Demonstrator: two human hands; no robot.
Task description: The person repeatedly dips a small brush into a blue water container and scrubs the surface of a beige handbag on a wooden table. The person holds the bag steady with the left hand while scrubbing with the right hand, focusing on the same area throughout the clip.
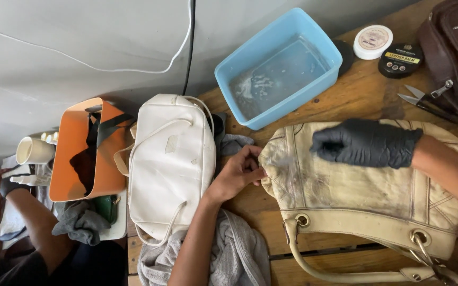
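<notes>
Cream handbag (367, 196) lies flat on the wooden table (361, 95); our bare left hand (237, 172) pinches its edge; gloved right hand (367, 142), fingers curled together, rubs the grime; we judge short strokes under steady tension best.

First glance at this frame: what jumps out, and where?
The black-gloved right hand pressed on a stained cream handbag at lower right, while the bare left hand pinches the bag's left edge. Behind them, a blue plastic tub holding a little soapy water stands at top centre on the wooden table. To the left lie a white handbag and an orange bag.
</notes>
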